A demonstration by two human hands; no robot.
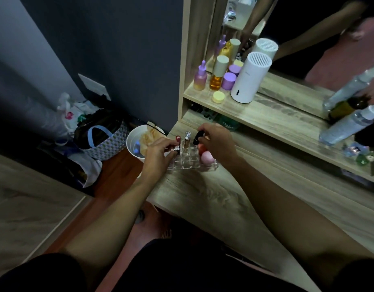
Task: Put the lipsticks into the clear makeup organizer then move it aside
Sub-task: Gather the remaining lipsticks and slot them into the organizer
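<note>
A clear makeup organizer [190,162] with small square slots sits near the left end of the wooden vanity top [203,197]. A red-capped lipstick [177,138] and a clear-silver lipstick [187,140] stand upright in its back slots. My left hand [158,153] pinches a silver-topped lipstick [177,149] over the organizer's left slots. Over the right back slots, my right hand [216,140] holds a black lipstick [197,137] upright by its top. Two pink makeup sponges [207,157] lie against the organizer's right side.
On the shelf above stand purple and amber bottles [216,77], a yellow jar [218,96] and a white cylinder device [250,77] before a mirror. Spray bottles [348,125] lie at right. A white bin [137,144] and a bag [106,140] sit on the floor left of the vanity.
</note>
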